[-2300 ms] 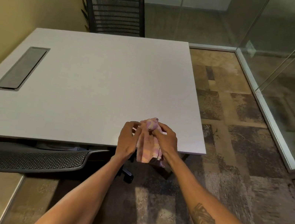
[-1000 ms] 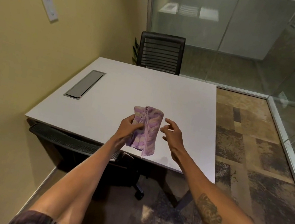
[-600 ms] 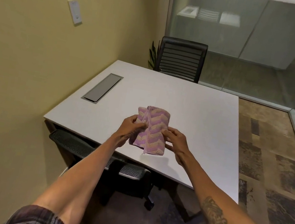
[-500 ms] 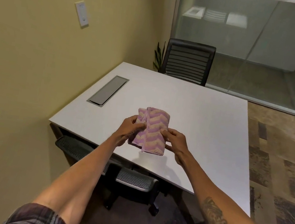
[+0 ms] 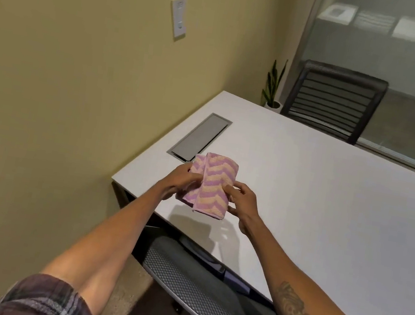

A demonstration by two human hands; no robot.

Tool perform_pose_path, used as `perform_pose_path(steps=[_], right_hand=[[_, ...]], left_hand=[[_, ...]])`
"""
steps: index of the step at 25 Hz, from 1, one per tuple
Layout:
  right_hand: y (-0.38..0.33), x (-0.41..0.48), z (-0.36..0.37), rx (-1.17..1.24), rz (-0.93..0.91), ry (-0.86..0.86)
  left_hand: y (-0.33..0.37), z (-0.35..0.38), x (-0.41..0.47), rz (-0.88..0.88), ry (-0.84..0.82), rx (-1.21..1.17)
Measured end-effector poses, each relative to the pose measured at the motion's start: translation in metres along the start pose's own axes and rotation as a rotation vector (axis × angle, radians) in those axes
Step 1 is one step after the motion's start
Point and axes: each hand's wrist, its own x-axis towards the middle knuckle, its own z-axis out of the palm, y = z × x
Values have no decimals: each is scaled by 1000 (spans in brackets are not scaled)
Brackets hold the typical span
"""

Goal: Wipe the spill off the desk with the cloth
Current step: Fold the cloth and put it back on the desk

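Both the left hand [image 5: 178,184] and right hand [image 5: 243,204] pinch the folded cloth [image 5: 210,184] above the desk [image 5: 316,203], where no spill shows, so wiping may miss it.

— What stands at the far side?
— A black slat-backed chair [image 5: 333,101], and a small potted plant [image 5: 274,86] in the corner beside it.
— And nearer?
— A grey mesh chair [image 5: 195,290] pushed under the near edge; a white wall plate [image 5: 178,17] on the yellow wall [image 5: 63,78].
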Motion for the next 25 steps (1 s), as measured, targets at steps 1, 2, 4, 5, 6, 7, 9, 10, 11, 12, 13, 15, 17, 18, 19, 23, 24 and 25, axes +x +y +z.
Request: perform_pose_path(steps=[1, 2, 4, 5, 6, 7, 9, 10, 11, 12, 13, 15, 17, 18, 19, 23, 24, 25], right_hand=[[1, 11, 15, 4, 13, -9], [3, 22, 29, 7, 26, -23], [9, 43, 56, 10, 51, -52], [13, 54, 71, 8, 59, -65], [18, 65, 83, 4, 65, -74], [23, 74, 95, 0, 70, -81], [35, 92, 116, -12, 82, -91], [42, 102, 126, -23, 88, -96], [50, 110, 134, -35, 95, -97], [57, 117, 141, -47, 104, -92], [65, 123, 148, -55, 113, -85], [79, 136, 160, -66, 129, -68], [94, 148, 168, -80, 152, -57], [101, 153, 172, -88, 165, -55], [108, 157, 175, -96, 177, -55], [128, 169, 187, -99, 205, -45], [130, 171, 189, -105, 204, -41], [132, 173, 191, -111, 205, -34]], left_hand=[[-7, -14, 7, -3, 33, 1], [-15, -26, 14, -10, 76, -2], [-33, -51, 28, -27, 168, 14], [-44, -63, 36, -36, 208, 28], [-54, -73, 44, -44, 240, 38], [-65, -82, 51, -52, 269, 46], [-85, -98, 64, -71, 322, 50], [-96, -105, 71, -83, 345, 52], [-105, -110, 77, -93, 362, 59], [-114, -114, 83, -104, 378, 71], [-122, -117, 89, -118, 391, 88], [-138, -120, 103, -139, 402, 138], [-154, -121, 116, -150, 398, 182], [-162, -121, 122, -155, 399, 197], [-170, -121, 127, -159, 403, 212], [-198, -123, 141, -169, 418, 253], [-202, -123, 144, -163, 427, 253], [-205, -123, 147, -159, 433, 254]])
